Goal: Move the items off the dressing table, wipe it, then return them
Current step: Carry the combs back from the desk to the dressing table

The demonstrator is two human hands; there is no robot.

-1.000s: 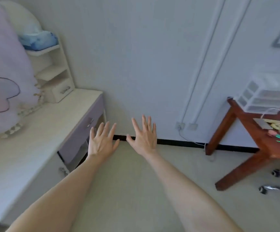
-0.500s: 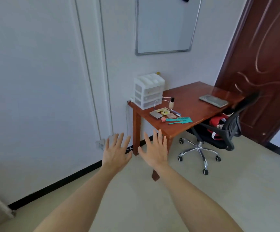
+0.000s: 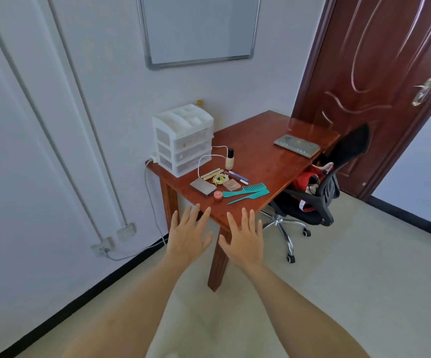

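A reddish wooden table (image 3: 268, 156) stands against the wall ahead. On it sit a white drawer organizer (image 3: 183, 139), a small bottle (image 3: 230, 159), a grey compact case (image 3: 203, 187), two teal combs (image 3: 246, 193), a small pink jar (image 3: 218, 195), a pen (image 3: 238, 176) and a grey notebook (image 3: 297, 145). My left hand (image 3: 187, 235) and my right hand (image 3: 242, 239) are held out empty in front of the table's near corner, fingers spread, touching nothing.
A black office chair (image 3: 322, 200) with a red bag (image 3: 309, 179) on its seat is tucked at the table's right side. A dark wooden door (image 3: 379, 81) lies beyond. A whiteboard (image 3: 198, 29) hangs above. Wall sockets (image 3: 113, 237) and a cable sit low left.
The view has swung right, from the white dressing table to the wooden table, which is now nearer and more central. Both hands stay spread and empty.
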